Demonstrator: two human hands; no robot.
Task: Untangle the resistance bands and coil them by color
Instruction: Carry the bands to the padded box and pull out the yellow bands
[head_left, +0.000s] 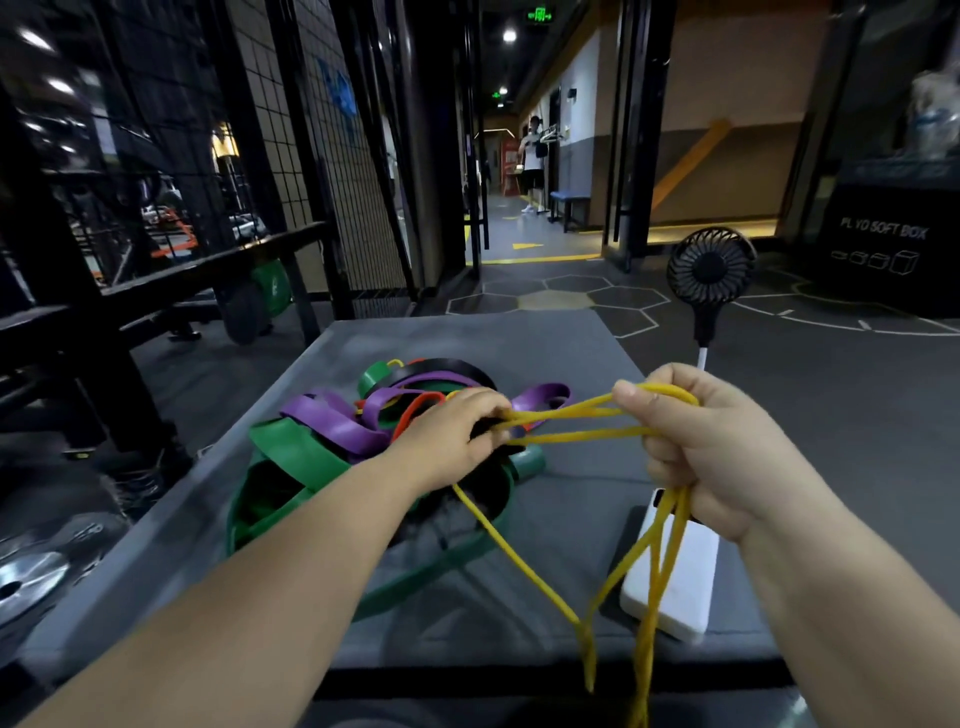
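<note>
Through the head view I watched both grips working the thin yellow rubber resistance band above the grey padded tabletop. The left grip was curled down over the tangle and pinched the yellow strands at its fingertips. The right grip was closed round several turns of the same band, thumb on top, and two strands ran taut between the grips. More yellow loops hung from under the right grip and dropped past the near edge of the tabletop. One strand ran from beneath the left grip down to join them.

The rest lay in one heap under and behind the left grip: a wide green band at the near left, a purple band over it, a thin red band in the middle and a black band at the far side, all interlaced. My left forearm hid the heap's near right part.

A white rectangular power bank lay on the tabletop under the hanging loops. A small black handheld fan stood upright at the far right edge. Beyond were a black box lettered SOFT BOX, black wire mesh fencing on the left, and a person standing down the corridor.
</note>
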